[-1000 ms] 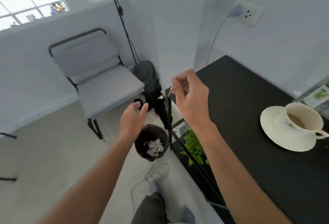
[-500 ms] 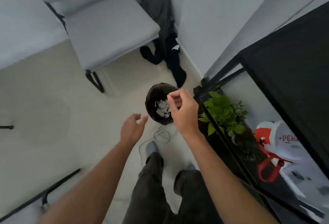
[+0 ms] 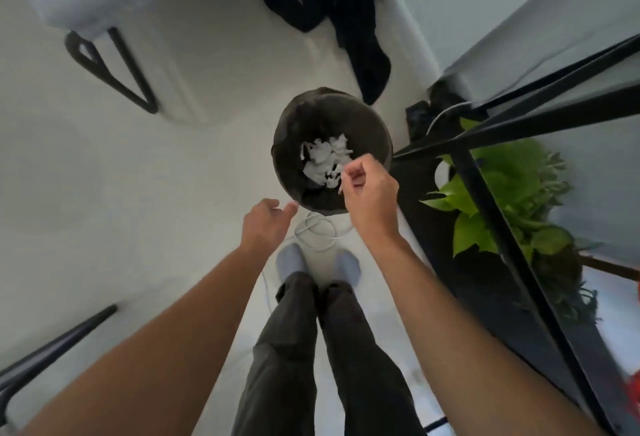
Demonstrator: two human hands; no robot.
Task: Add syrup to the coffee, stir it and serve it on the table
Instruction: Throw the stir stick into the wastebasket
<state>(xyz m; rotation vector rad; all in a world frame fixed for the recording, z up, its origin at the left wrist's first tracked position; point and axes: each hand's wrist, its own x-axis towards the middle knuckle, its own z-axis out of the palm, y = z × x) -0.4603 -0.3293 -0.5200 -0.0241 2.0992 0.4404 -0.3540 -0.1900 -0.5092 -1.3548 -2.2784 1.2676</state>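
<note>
My right hand (image 3: 372,198) hovers over the near right rim of a round black waste bin (image 3: 379,131) on the floor. Its thumb and fingers pinch a thin pale stir stick (image 3: 340,185), which points down into the bin. Crumpled white paper (image 3: 323,160) lies at the bottom of the bin. My left hand (image 3: 265,224) hangs just outside the bin's near left rim, fingers relaxed and holding nothing. The coffee cup, saucer and tabletop are out of view.
The black table frame (image 3: 485,200) stands right of the bin, with a green plant (image 3: 502,190) under it. A chair's black leg (image 3: 114,72) is at the upper left. Dark clothing (image 3: 360,34) lies beyond the bin. A white cable (image 3: 317,231) coils by my feet.
My view has tipped from the table and cup down to the floor. My right hand carried the stick down over the bin, and my left hand dropped beside the bin.
</note>
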